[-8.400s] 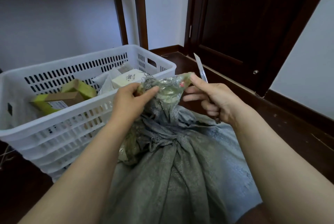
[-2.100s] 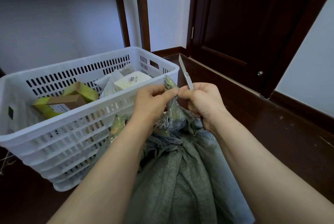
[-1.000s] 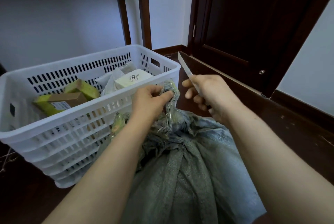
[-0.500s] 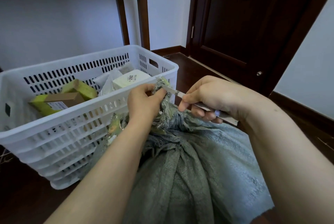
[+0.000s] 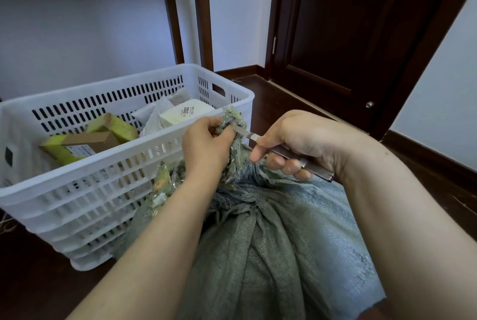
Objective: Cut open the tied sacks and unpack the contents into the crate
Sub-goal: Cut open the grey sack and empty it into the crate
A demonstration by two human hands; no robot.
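one slip of the knife (image 5: pixel 251 136) gripped by the right hand (image 5: pixel 304 139) could cut the left hand (image 5: pixel 206 149) pinching the sack (image 5: pixel 258 242).

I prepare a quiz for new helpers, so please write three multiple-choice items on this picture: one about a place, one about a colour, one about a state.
1. The crate stands: A) left of the sack B) right of it C) on it.
2. The sack is: A) red B) grey-green C) yellow.
3. The right hand: A) hangs empty B) rests on the crate C) grips a knife.
1 A: the crate shows at its left. 2 B: the weave is grey-green. 3 C: it curls round the knife.
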